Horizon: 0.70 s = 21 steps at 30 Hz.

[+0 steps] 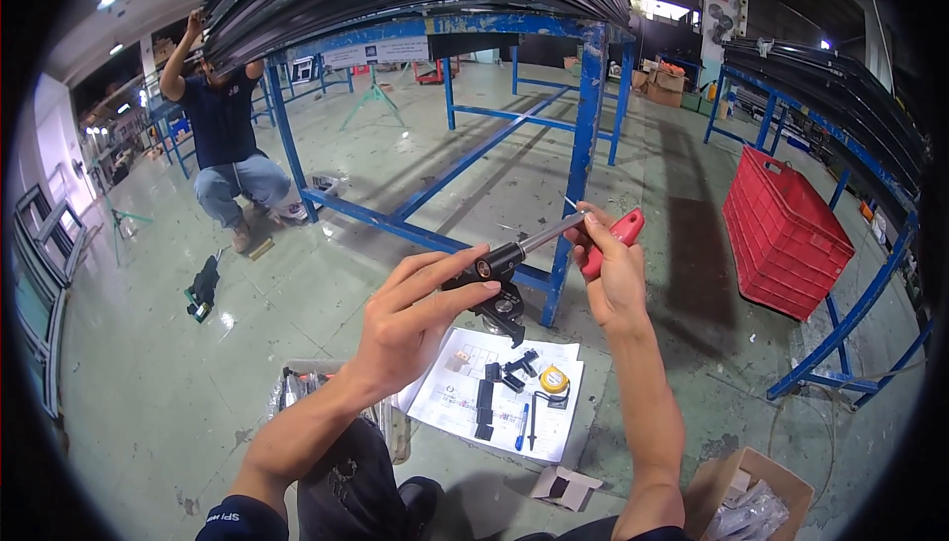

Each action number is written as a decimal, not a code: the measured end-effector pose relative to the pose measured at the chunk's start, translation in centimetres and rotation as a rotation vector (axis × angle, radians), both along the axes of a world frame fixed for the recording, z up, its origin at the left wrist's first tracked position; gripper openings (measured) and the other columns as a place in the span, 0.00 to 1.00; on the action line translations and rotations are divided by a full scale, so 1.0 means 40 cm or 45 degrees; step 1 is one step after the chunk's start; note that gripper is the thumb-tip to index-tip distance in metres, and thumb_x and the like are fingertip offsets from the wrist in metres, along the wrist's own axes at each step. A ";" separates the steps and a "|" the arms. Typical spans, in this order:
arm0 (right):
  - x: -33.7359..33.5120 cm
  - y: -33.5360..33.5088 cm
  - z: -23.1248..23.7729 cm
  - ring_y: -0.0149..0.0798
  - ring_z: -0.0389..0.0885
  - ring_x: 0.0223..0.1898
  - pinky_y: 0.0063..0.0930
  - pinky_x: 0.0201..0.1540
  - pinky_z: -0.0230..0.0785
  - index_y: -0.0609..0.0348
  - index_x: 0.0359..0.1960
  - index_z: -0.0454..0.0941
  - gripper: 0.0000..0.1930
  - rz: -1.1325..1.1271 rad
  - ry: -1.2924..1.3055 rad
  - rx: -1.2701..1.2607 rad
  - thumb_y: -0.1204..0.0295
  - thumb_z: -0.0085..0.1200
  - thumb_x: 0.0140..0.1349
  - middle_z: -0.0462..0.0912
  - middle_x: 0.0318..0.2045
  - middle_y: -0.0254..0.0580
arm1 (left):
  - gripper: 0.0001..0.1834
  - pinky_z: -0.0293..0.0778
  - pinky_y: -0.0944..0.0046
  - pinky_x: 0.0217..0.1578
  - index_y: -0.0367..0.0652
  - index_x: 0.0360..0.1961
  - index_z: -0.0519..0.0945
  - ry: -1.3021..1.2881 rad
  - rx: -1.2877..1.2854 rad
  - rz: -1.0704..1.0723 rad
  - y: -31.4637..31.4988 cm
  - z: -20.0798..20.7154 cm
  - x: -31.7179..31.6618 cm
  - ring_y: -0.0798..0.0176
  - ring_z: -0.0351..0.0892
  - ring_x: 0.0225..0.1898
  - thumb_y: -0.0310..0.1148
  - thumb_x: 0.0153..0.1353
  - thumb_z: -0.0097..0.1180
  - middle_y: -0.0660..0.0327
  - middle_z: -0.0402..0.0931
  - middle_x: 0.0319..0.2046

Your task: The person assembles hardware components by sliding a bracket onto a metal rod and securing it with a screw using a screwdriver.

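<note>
Green concrete floor (158,383) w/ white paper sheet (450,403), red crate (781,234), cardboard box (756,492), blue rack frame (583,145).

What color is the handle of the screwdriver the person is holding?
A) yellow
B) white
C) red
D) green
C: the right hand grips a screwdriver whose handle is plainly red, its metal shaft pointing toward the black part held in the left hand.
</note>
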State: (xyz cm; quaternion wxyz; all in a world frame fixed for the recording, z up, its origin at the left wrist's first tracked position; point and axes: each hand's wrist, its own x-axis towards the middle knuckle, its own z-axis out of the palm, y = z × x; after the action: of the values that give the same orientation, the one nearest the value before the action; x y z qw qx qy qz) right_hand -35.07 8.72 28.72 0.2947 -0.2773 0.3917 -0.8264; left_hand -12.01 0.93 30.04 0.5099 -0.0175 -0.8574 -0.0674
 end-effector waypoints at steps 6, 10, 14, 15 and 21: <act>-0.004 -0.017 -0.008 0.28 0.78 0.36 0.18 0.33 0.68 0.64 0.47 0.77 0.11 -0.013 -0.047 0.020 0.73 0.53 0.65 0.80 0.36 0.36 | 0.26 0.76 0.62 0.43 0.46 0.43 0.84 0.017 0.014 -0.003 -0.014 -0.008 -0.009 0.52 0.78 0.43 0.14 0.40 0.61 0.54 0.78 0.52; -0.005 -0.018 -0.012 0.28 0.78 0.36 0.18 0.33 0.68 0.64 0.47 0.77 0.11 -0.008 -0.047 0.017 0.73 0.53 0.65 0.80 0.37 0.36 | 0.25 0.76 0.61 0.43 0.45 0.43 0.84 0.014 0.031 -0.003 -0.014 -0.012 -0.010 0.52 0.78 0.43 0.14 0.39 0.60 0.54 0.78 0.51; -0.005 -0.017 -0.011 0.28 0.78 0.36 0.18 0.33 0.68 0.63 0.47 0.77 0.11 -0.016 -0.048 0.030 0.73 0.53 0.65 0.80 0.37 0.36 | 0.25 0.76 0.61 0.43 0.45 0.42 0.84 0.011 0.036 -0.009 -0.013 -0.012 -0.012 0.52 0.78 0.44 0.13 0.39 0.60 0.54 0.78 0.51; -0.005 -0.017 -0.010 0.28 0.78 0.36 0.18 0.33 0.68 0.63 0.47 0.77 0.11 -0.018 -0.047 0.027 0.73 0.53 0.65 0.80 0.37 0.36 | 0.25 0.76 0.61 0.43 0.45 0.42 0.84 0.012 0.033 -0.012 -0.015 -0.011 -0.013 0.52 0.78 0.44 0.13 0.39 0.60 0.54 0.78 0.51; -0.012 -0.015 -0.011 0.30 0.80 0.37 0.21 0.37 0.68 0.63 0.48 0.76 0.11 -0.006 -0.025 -0.006 0.72 0.52 0.66 0.81 0.37 0.39 | 0.24 0.76 0.61 0.44 0.44 0.41 0.84 0.018 0.035 -0.008 -0.011 -0.007 -0.017 0.52 0.78 0.44 0.14 0.40 0.59 0.53 0.78 0.51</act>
State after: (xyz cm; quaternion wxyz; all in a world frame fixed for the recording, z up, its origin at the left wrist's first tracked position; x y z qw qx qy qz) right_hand -35.56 8.11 28.27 0.2960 -0.2689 0.3874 -0.8307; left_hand -12.69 0.47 29.74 0.5158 -0.0135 -0.8528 -0.0805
